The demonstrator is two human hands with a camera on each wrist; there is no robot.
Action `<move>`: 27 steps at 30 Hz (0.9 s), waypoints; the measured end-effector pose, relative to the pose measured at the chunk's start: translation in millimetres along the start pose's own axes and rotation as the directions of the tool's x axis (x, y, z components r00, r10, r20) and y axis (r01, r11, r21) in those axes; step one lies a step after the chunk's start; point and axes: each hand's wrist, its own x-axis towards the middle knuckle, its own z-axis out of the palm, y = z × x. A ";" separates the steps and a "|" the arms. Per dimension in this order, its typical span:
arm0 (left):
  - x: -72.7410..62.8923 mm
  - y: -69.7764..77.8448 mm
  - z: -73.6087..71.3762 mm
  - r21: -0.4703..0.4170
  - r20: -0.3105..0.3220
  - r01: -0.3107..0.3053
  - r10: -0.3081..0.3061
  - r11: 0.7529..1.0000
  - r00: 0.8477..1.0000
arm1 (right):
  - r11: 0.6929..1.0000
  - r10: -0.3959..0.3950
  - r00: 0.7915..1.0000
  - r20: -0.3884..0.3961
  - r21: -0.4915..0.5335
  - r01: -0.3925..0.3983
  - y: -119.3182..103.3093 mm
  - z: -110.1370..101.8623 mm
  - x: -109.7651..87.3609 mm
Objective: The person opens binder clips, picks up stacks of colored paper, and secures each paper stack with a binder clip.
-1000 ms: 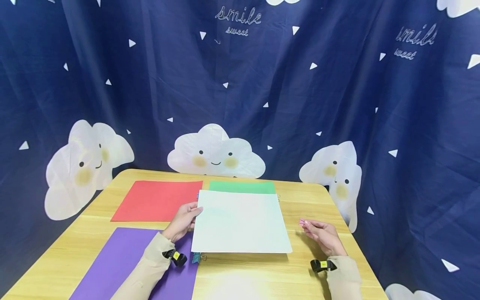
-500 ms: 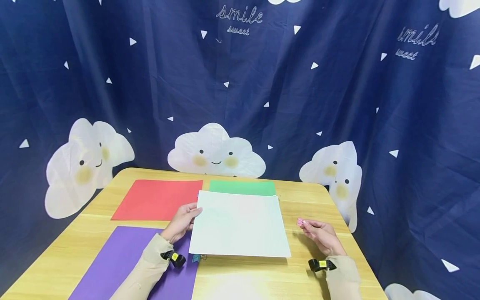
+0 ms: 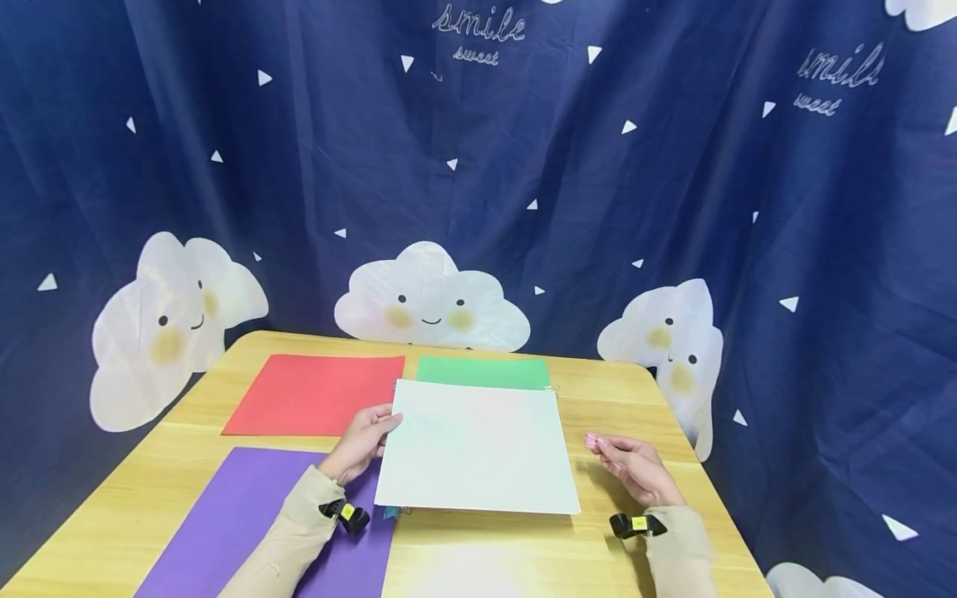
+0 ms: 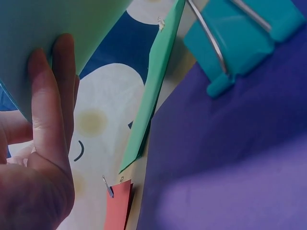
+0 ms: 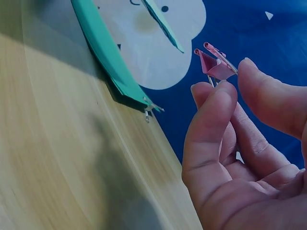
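My left hand (image 3: 362, 442) grips the left edge of white paper (image 3: 478, 448), fingers underneath and thumb on top; the paper is raised above the table. In the left wrist view its underside looks pale green-blue, and the fingers (image 4: 50, 105) press against it. To the right of the paper, my right hand (image 3: 637, 467) pinches a small pink binder clip (image 5: 218, 67) by its wire handles. The clip's mouth points away from the fingertips, apart from the paper's right edge.
Purple paper (image 3: 247, 515) lies front left with a teal binder clip (image 4: 244, 43) at its edge. Red paper (image 3: 321, 394) lies behind it. Green paper (image 3: 482, 372), partly covered by the white, has a metal clip handle (image 5: 147, 115) at its right corner. A patterned curtain (image 3: 478, 166) hangs behind the table.
My right hand has moved slightly left with the pink binder clip, closer to the white paper. The paper's near edge has dipped a little toward me.
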 end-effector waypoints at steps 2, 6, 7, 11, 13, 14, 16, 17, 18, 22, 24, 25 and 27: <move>0.2 -0.4 0.3 -0.004 0.007 -0.002 0.002 1.000 1.000 | 1.000 0.005 1.000 0.003 0.006 -0.005 0.0 0.5 0.1; 0.7 -1.7 0.5 -0.012 0.024 -0.012 0.012 1.000 1.000 | 0.999 0.025 1.000 0.007 0.025 -0.025 0.5 0.9 1.0; 0.8 -1.9 0.3 -0.013 0.029 -0.014 0.015 1.000 0.999 | 0.999 0.027 1.000 0.010 0.027 -0.028 0.8 1.0 1.3; 2.2 -3.0 0.1 -0.017 0.033 -0.011 0.012 1.000 0.999 | 0.999 0.034 0.999 0.022 0.034 -0.035 1.8 1.4 2.1; 2.5 -2.9 0.1 -0.018 0.032 -0.009 0.009 1.000 0.999 | 0.999 0.032 0.999 0.039 0.039 -0.034 2.5 1.8 2.7; 2.5 -2.8 0.1 -0.018 0.030 -0.006 0.006 1.000 1.000 | 0.999 0.031 0.998 0.046 0.040 -0.033 2.7 2.2 3.0; 2.4 -2.8 0.0 -0.014 0.030 -0.004 0.005 1.000 1.000 | 0.999 0.027 0.998 0.060 0.041 -0.029 3.5 2.6 3.5; 2.4 -2.8 0.0 -0.012 0.032 -0.005 0.005 1.000 0.999 | 0.999 0.024 0.997 0.067 0.042 -0.027 3.8 2.6 3.7; 2.3 -2.8 0.0 -0.012 0.032 -0.004 0.004 1.000 0.999 | 0.999 0.023 0.997 0.077 0.044 -0.026 4.0 2.6 3.8; 2.4 -3.5 -0.1 -0.009 0.037 -0.012 0.012 1.000 0.999 | 0.998 0.023 0.995 0.096 0.048 -0.028 4.4 2.3 3.6; 2.5 -3.6 -0.1 -0.010 0.038 -0.014 0.014 1.000 0.999 | 0.998 0.024 0.994 0.108 0.048 -0.029 4.3 2.1 3.5; 2.4 -3.6 -0.1 -0.010 0.038 -0.014 0.014 1.000 0.999 | 0.998 0.023 0.993 0.113 0.049 -0.029 4.5 2.1 3.4; 2.4 -3.7 0.1 -0.011 0.041 -0.014 0.015 1.000 0.999 | 0.998 0.019 0.992 0.124 0.054 -0.026 5.3 2.0 3.6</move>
